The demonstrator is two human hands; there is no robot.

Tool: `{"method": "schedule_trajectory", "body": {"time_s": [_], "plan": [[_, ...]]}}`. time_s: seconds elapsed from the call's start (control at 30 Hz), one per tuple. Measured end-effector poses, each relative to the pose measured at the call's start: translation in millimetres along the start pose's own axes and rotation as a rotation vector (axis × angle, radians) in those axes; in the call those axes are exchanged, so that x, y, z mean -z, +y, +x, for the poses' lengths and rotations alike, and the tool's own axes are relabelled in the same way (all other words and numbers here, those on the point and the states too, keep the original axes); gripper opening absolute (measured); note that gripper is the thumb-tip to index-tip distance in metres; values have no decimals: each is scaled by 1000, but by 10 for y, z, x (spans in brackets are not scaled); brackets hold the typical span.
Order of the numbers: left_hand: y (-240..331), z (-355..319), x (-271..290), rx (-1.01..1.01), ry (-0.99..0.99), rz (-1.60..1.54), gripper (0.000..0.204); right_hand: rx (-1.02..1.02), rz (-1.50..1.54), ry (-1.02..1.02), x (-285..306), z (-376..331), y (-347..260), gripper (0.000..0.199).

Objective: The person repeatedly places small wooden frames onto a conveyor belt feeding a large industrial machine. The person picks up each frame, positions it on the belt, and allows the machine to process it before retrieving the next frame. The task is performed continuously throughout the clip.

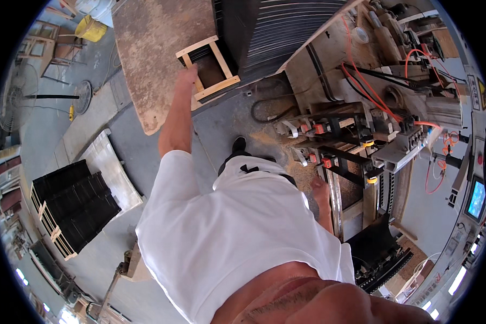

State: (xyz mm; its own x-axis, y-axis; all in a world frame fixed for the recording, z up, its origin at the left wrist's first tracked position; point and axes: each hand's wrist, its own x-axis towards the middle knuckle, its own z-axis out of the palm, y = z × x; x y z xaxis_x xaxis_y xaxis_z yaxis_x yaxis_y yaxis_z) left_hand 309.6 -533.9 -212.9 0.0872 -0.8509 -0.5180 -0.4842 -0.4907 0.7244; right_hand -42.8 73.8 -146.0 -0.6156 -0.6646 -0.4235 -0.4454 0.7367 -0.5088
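My left arm reaches forward to a small pale wooden frame at the corner of a worn brown board. The fingers of my left hand are closed on the frame's left bar. Dark slats show inside the frame, and a tall stack of black panels with pale edges stands right beside it. My right hand is low at my right side, close to a metal rail of the machine. Its fingers are too small and unclear to make out.
The brown board lies ahead on the left. A clamping machine with orange hoses stands on my right, with sawdust beneath. Black panels with wooden edges lie on the floor at left, near a standing fan and yellow bucket.
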Motion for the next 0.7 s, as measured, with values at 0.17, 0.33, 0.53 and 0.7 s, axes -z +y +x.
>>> {"method": "schedule_trajectory", "body": {"time_s": [0.17,0.33,0.53,0.7], "plan": [[-139,75,-20,-41,-45,-326,53,14,101,-142,-504,-123,706,17],[-336,-85,74,-373,250,-36,48,17,77,-239,-513,395,535,17],[238,-1392,-327,-983,221,627,51,-79,230,-63,-536,409,405,21],[19,-1243,-508,-874,42,631,44,-197,430,-49,-451,0,330,20]]}}
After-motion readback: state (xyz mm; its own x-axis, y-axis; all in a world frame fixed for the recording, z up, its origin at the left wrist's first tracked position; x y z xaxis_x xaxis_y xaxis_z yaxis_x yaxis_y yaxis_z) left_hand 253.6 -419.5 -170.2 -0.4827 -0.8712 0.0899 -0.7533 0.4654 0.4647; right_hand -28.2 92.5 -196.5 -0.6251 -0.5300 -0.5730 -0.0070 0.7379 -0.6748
